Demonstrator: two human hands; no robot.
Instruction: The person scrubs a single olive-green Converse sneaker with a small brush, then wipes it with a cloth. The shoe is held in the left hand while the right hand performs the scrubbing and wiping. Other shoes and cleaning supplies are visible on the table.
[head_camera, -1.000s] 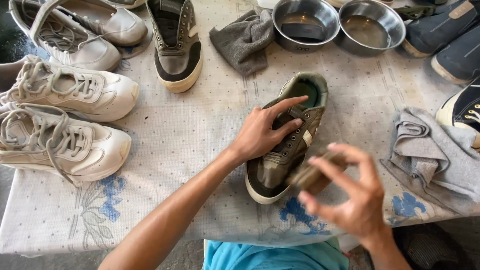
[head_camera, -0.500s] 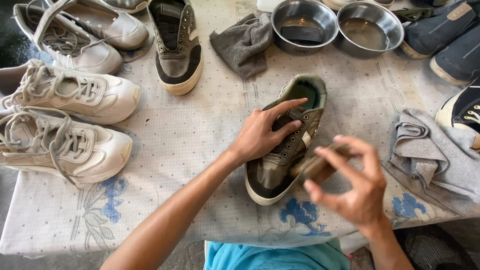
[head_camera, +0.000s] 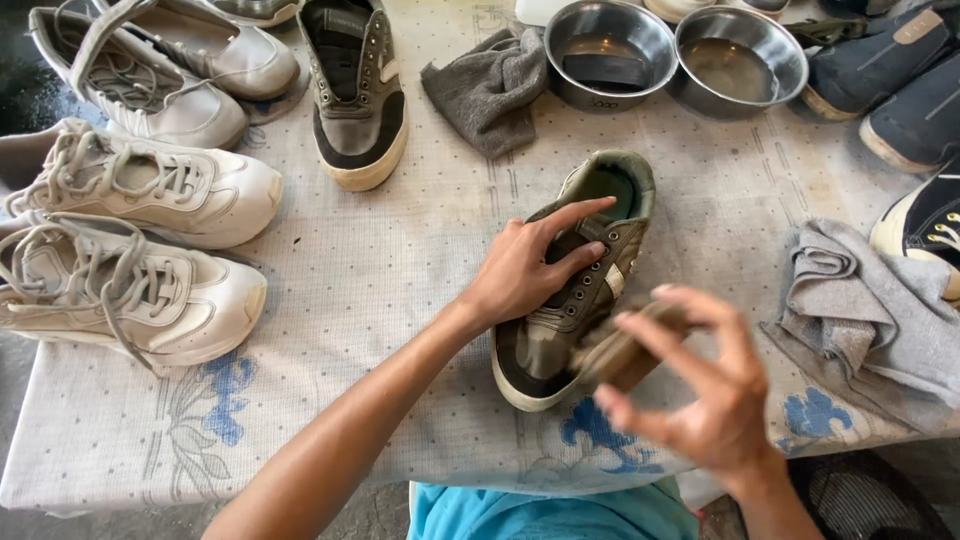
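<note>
Gripping a small brown brush (head_camera: 630, 348), R hand (head_camera: 700, 400) has fingers curled around it, bristles against the toe side of an olive sneaker (head_camera: 575, 290); hand is blurred. L hand (head_camera: 530, 265) lies flat on the sneaker's laces, fingers spread, pinning it, not wrapped around anything. Sneaker sits mid-table on a dotted cloth w/ blue flowers (head_camera: 380, 260). Grey rag (head_camera: 870, 310) to the right, darker rag (head_camera: 490, 85) and two steel bowls (head_camera: 610, 50) at far edge, white sneakers (head_camera: 130, 280) left.
</note>
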